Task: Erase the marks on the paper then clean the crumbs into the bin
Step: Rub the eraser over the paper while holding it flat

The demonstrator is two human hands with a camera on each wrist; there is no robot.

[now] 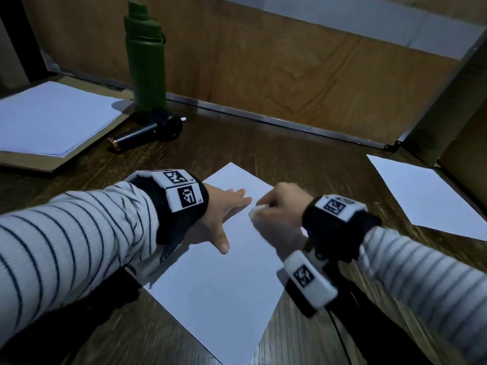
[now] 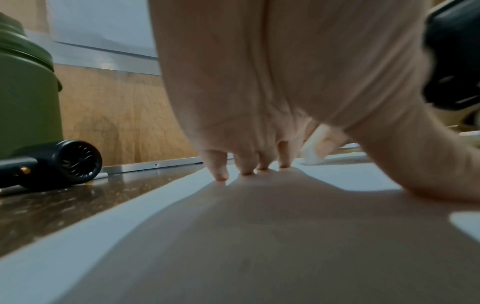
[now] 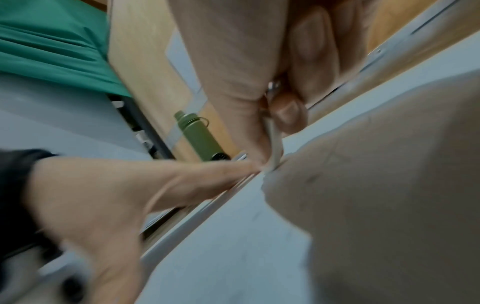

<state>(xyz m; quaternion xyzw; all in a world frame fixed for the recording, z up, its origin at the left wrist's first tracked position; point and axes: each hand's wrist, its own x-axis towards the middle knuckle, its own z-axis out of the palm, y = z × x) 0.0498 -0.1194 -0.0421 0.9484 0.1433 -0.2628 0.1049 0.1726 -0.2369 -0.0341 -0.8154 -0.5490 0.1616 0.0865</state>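
A white sheet of paper (image 1: 221,285) lies tilted on the dark wooden desk in the head view. My left hand (image 1: 224,206) lies flat on its upper part, fingers straight and spread, fingertips (image 2: 222,174) pressing the paper (image 2: 78,246). My right hand (image 1: 279,204) pinches a small white eraser (image 1: 255,210) and holds its end against the sheet just right of the left fingers. The right wrist view shows the eraser (image 3: 275,139) between thumb and finger, touching the paper (image 3: 221,257), with faint pencil marks nearby. No bin is in view.
A green bottle (image 1: 145,56) stands at the back left, with a small black handheld vacuum (image 1: 152,131) lying before it. A stack of white paper (image 1: 52,117) sits far left; another sheet (image 1: 427,196) lies at the right. Wooden partition walls enclose the desk.
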